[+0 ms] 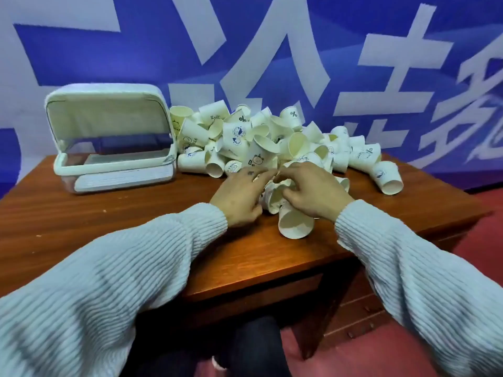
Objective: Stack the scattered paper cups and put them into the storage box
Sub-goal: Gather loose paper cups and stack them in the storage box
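Paper cups [275,195] sit gripped between left hand [241,193] and right hand [310,190], the pile [261,137] just beyond, the box [111,140] far left; squeezing could crush them

Left hand [239,197] and right hand [313,191] cover the cups [275,193] between them; grip and cup count can't be told. Fingertips blurred. Pile [261,140]: rear cups hidden behind front ones, prints mostly too small to read. Box [114,161] interior washed out by glare, contents unclear. Banner [272,50] characters cut by top and right edges. Sleeves [95,281] cut by bottom and side edges, motion-blurred. Table [109,213] left end out of frame.
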Demonstrator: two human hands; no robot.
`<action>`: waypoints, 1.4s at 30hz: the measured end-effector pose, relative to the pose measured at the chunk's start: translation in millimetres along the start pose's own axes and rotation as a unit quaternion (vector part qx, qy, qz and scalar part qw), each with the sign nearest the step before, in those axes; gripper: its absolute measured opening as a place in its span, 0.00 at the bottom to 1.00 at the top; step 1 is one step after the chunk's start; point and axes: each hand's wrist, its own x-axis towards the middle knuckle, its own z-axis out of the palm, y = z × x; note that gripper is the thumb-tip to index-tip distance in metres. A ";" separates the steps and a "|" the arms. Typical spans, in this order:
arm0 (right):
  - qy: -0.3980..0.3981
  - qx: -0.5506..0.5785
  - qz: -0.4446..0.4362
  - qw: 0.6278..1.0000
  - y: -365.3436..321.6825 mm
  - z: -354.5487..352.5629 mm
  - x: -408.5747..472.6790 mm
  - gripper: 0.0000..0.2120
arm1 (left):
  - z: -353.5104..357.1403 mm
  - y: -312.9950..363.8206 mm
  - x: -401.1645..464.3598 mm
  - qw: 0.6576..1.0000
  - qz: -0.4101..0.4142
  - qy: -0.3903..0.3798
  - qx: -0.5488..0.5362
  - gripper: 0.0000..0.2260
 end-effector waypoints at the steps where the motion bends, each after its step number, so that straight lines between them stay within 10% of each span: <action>1: -0.003 -0.012 -0.004 1.000 4.5 1.2 -0.2 0.17 | 3.4 0.4 4.8 1.000 0.014 -0.015 0.020 0.39; 22: 0.048 -0.036 -0.070 0.996 -37.7 29.5 3.8 0.09 | -11.0 -26.2 -50.7 0.998 0.012 -0.016 0.059 0.32; 42: 0.108 0.015 0.038 0.993 -115.8 40.7 104.6 0.06 | -95.0 -137.9 -118.3 0.951 -0.272 0.137 -0.057 0.34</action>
